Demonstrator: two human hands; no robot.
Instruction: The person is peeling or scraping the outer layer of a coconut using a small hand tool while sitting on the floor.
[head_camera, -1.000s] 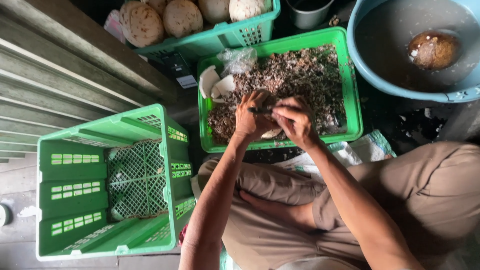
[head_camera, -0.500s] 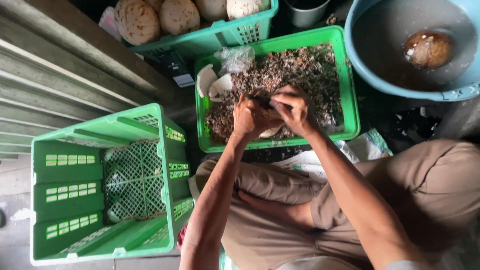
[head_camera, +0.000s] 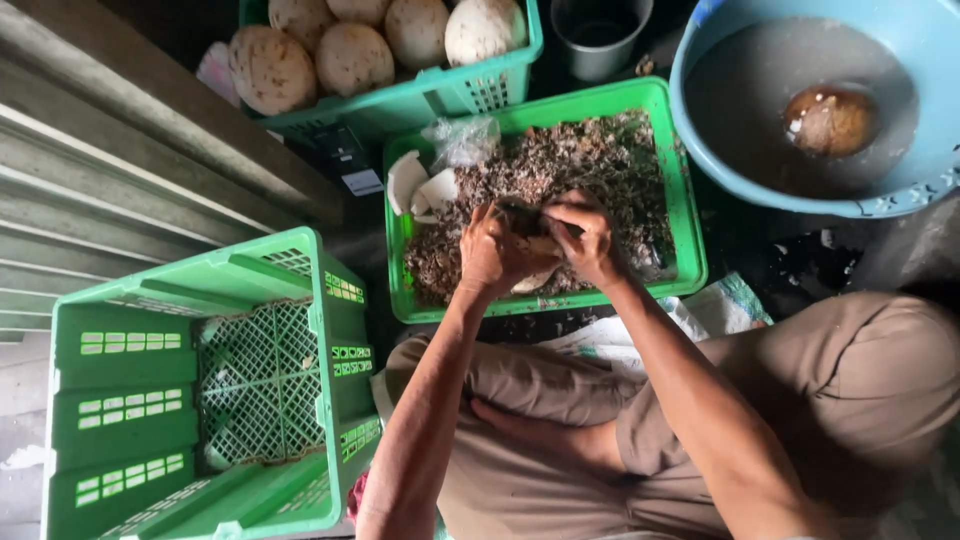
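Note:
Both my hands work close together over a green tray (head_camera: 683, 200) full of brown shavings. My left hand (head_camera: 493, 252) is closed around a pale coconut piece (head_camera: 536, 277), whose white edge shows below my fingers. My right hand (head_camera: 592, 240) is closed on a small dark tool (head_camera: 520, 216) pressed against the top of that piece. Most of the piece and the tool is hidden by my fingers. A few white coconut pieces (head_camera: 421, 186) and a crumpled clear plastic bag (head_camera: 461, 139) lie in the tray's far left corner.
An empty green crate (head_camera: 200, 400) stands at my left. Behind the tray a green basket (head_camera: 470, 92) holds several round husked coconuts. A blue basin (head_camera: 905, 190) with water and a brown coconut (head_camera: 830, 120) is at the right, beside a grey cup (head_camera: 600, 40).
My hands stay over the tray and shift only slightly on the coconut piece. The view has drifted a little.

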